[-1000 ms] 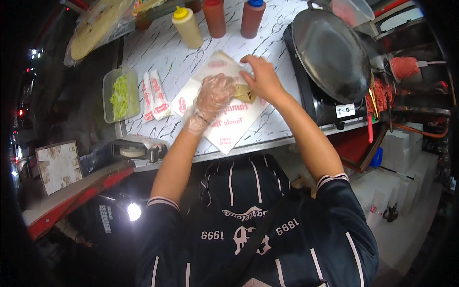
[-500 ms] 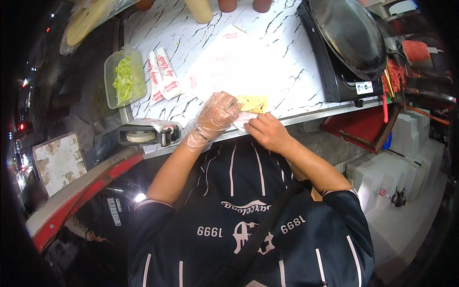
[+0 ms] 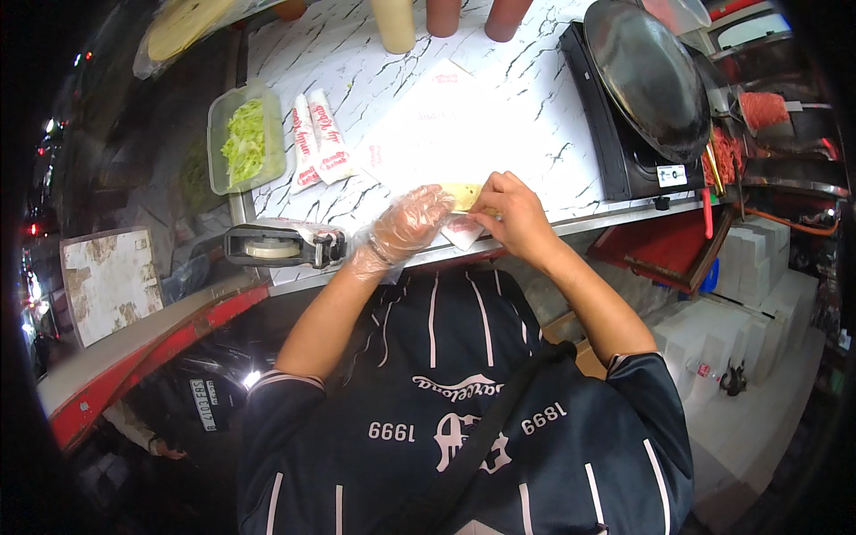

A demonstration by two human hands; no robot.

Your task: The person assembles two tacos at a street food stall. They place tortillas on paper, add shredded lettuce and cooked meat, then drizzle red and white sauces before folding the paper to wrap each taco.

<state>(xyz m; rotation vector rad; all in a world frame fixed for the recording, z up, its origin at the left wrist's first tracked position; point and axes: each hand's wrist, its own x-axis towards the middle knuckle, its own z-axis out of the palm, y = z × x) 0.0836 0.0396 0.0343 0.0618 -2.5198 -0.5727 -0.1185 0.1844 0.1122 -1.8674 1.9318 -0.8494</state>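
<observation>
A rolled yellow flatbread wrap (image 3: 464, 193) lies at the near edge of a white printed paper sheet (image 3: 428, 134). My left hand (image 3: 412, 221), in a clear plastic glove, is closed round the wrap's left end. My bare right hand (image 3: 517, 214) is at the wrap's right end, thumb and fingers pinching the paper's near edge. A paper corner (image 3: 464, 234) hangs between both hands over the counter's front edge. My left palm hides part of the wrap.
Two wrapped rolls (image 3: 316, 138) and a tub of shredded lettuce (image 3: 241, 134) stand left, with a tape dispenser (image 3: 272, 247) nearer me. Sauce bottles (image 3: 441, 13) line the back. At right, a black pan (image 3: 646, 76) sits on a stove (image 3: 629, 178).
My right hand has moved up and slightly right, its fingers now over the wrap's right end and the paper. My left hand stays on the wrap. The whole view has shifted slightly.
</observation>
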